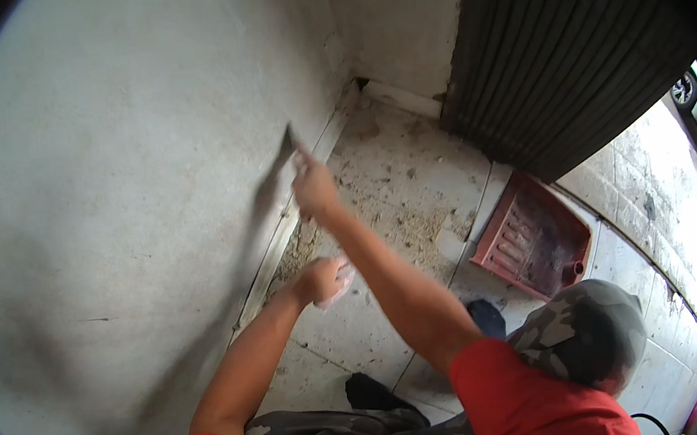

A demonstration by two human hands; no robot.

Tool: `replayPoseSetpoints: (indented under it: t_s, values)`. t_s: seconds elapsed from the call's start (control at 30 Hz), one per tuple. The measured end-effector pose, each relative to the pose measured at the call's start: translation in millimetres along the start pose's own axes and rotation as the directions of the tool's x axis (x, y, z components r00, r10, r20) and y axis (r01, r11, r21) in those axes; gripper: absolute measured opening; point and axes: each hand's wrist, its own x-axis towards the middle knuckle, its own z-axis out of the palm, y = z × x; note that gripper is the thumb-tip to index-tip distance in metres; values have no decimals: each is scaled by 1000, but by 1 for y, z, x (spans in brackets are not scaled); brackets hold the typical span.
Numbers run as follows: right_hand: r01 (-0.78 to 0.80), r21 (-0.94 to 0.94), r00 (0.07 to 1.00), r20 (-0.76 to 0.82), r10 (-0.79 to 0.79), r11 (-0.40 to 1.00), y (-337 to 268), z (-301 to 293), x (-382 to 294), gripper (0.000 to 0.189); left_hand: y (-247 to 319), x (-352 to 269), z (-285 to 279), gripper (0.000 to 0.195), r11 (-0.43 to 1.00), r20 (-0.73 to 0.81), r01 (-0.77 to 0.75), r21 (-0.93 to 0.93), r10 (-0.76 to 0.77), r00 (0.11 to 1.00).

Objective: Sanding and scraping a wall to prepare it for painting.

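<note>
My right hand [314, 186] is shut on a scraper [292, 138], probably a putty knife. Its dark, pointed blade is at the lower part of the white wall [146, 175], just above the skirting [270, 261]; motion blur hides whether it touches. Lower down, my left hand [318, 279] grips a pale pink, blurred item [338, 288], perhaps a cloth or sponge, over the floor beside the skirting. Crumbled plaster or mortar debris [410, 230] lies scattered on the tiles beneath and to the right of both hands.
A dirty red plastic dustpan [532, 233] lies on the tiled floor [341, 326] at the right. A corrugated metal shutter [535, 57] stands behind it. My dark-clad feet [373, 393] are close to the debris. Outside, a car [696, 98] is parked at the far right.
</note>
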Motion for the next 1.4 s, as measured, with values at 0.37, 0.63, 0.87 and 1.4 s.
replayPoseSetpoints:
  t_s: [0.37,0.63,0.87,1.4]
  values:
    - [354,-151,930,-44,-365,923,-81,7,-24,47,14,1,-18,39,967,111,252,32,-254,961]
    - [493,-227,829,-168,-533,840,-130,-21,35,48,-40,39,31,46,991,25,3,132,-6,1000]
    - [439,16,890,-145,-433,898,-238,1,5,48,12,-3,-39,63,980,56,194,35,-196,979]
    - [493,-88,869,1,-495,866,-184,-2,-25,53,2,-26,-63,45,967,-63,209,149,-202,977]
